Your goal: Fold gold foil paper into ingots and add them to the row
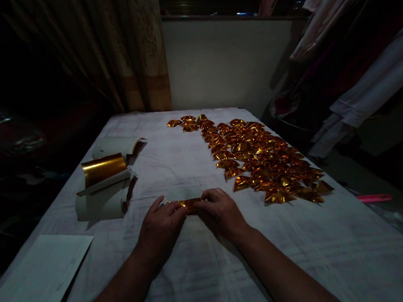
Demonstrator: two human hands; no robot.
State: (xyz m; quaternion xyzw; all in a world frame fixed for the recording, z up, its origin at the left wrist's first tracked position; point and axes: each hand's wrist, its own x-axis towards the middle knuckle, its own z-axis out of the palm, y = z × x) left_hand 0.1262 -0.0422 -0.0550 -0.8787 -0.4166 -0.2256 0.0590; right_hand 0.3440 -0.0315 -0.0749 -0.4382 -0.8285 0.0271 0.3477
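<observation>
A small sheet of gold foil paper (192,204) lies across the near middle of the table, partly hidden under my fingers. My left hand (162,222) grips its left part, thumb and fingertips pressed on the foil. At the right end, my right hand (223,211) pinches the foil between thumb and fingers. To the right spreads a large heap of folded gold foil pieces (254,151), ingot-like in shape with pointed ends. On the left, a curled stack of gold foil sheets (104,169) rests among curled pale sheets (100,202).
The table (174,162) is covered by a pale checked cloth. A flat white board or folder (39,278) lies at the near left. Behind stand a curtain (136,53) and a low wall (229,59). Clothes (375,79) hang at the right, above a pink handle (374,198).
</observation>
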